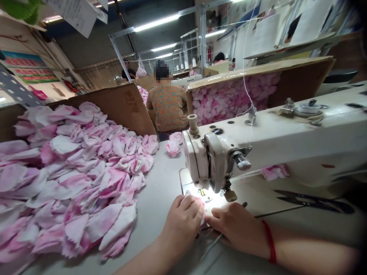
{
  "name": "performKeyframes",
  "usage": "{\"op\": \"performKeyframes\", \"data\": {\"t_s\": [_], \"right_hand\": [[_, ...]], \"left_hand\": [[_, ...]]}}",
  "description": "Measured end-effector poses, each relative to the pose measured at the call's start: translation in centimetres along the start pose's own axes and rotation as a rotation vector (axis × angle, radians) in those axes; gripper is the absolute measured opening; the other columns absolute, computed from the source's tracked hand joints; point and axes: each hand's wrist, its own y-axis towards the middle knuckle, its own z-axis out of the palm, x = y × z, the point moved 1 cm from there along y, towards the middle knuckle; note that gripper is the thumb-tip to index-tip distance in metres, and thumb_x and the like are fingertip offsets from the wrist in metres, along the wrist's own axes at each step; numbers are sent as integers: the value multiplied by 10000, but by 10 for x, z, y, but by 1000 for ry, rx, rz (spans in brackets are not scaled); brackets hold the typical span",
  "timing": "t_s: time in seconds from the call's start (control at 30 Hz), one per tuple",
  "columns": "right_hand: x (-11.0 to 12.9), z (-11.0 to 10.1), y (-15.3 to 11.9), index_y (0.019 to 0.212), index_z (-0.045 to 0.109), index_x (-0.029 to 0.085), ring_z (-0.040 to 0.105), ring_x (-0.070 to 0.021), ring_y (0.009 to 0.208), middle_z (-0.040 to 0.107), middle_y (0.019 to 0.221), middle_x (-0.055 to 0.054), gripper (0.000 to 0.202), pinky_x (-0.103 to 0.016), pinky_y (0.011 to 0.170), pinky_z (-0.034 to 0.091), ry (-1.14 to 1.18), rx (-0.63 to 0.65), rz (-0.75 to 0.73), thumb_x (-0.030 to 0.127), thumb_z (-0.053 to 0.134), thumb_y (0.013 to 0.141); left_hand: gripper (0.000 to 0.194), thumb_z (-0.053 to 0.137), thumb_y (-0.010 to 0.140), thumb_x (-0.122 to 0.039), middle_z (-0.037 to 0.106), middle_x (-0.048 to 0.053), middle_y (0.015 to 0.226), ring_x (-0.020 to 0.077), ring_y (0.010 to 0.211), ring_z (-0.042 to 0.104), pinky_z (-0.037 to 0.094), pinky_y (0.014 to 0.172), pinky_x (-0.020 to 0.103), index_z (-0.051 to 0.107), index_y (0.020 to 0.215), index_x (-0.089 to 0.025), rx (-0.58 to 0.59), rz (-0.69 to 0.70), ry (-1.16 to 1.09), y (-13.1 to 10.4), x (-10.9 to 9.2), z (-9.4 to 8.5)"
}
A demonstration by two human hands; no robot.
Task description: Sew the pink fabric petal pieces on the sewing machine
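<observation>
Looks forward and down from head height, close over the worktop [156,191], showing its nearer part large and reaching past its far edge to ceiling lights [156,23].

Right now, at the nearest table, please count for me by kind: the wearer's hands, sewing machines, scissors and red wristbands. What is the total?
Hands: 2 (left hand, right hand)
Sewing machine: 1
Scissors: 1 pair
Red wristband: 1
Total: 5
</observation>
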Motion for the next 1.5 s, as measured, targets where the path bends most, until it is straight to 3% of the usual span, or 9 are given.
{"op": "performKeyframes", "data": {"t_s": [0.2,0.33,0.57,0.83,0.93,1.0,1.17,1.33,1.5], "right_hand": [[9,12,-3,840,547,180,551,-190,606,612,754,-31,150,-301,480,262,15,26,-9,269,491,733],[2,6,-5,963,539,192,555,-168,628,620,782,-22,218,-290,511,280,73,-25,-21,297,423,811],[2,2,-5,1025,541,188,572,-188,654,636,792,-27,287,-292,513,283,143,34,42,287,458,769],[3,-2,-6,1050,555,234,578,-185,600,642,747,-16,304,-277,470,247,110,63,92,305,505,758],[-4,-13,-9,995,589,267,586,-183,609,646,736,1,288,-267,483,271,166,54,100,370,564,727],[-15,-21,-13,908,626,292,593,-173,626,649,724,17,217,-257,507,297,221,35,117,398,577,725],[-41,-23,-16,775,639,236,590,-190,576,632,616,-23,213,-272,494,294,-10,-88,366,347,463,823],[-41,-11,-11,770,615,235,593,-197,551,634,602,-31,239,-277,468,266,-72,-88,359,336,412,846],[-51,-14,-8,764,622,211,594,-203,604,641,645,-53,225,-276,508,303,-105,-99,429,297,426,832]], "left_hand": [[244,312,935,-187,637,9,855,160,818,524,383,686,335,553,946,-152,3,-54,27,-1,-4,5],[297,269,950,-251,638,11,919,156,869,515,383,702,331,542,1003,-146,-35,-52,-29,-3,-3,5],[263,305,940,-230,640,8,934,166,852,521,379,690,346,547,1032,-182,-19,-86,-7,-5,-2,7],[210,380,917,-211,632,-4,1011,171,950,522,375,817,392,528,1067,-211,52,-25,-23,-4,2,2],[213,403,903,-254,639,-11,1003,181,958,530,274,973,478,534,1062,-205,50,-16,-39,-5,4,-2],[249,404,888,-246,618,3,1072,182,1019,512,264,1014,457,521,1101,-192,77,-2,-57,-7,5,-2],[335,328,879,-158,528,69,1219,191,1131,454,383,966,387,478,1177,-138,141,47,-4,-18,3,4],[339,288,893,-139,520,95,1221,204,1139,451,392,964,400,481,1172,-119,101,41,32,-20,-1,7],[331,313,865,-128,540,122,1171,230,1102,472,391,956,416,495,1140,-96,77,36,5,-7,5,13]]}}
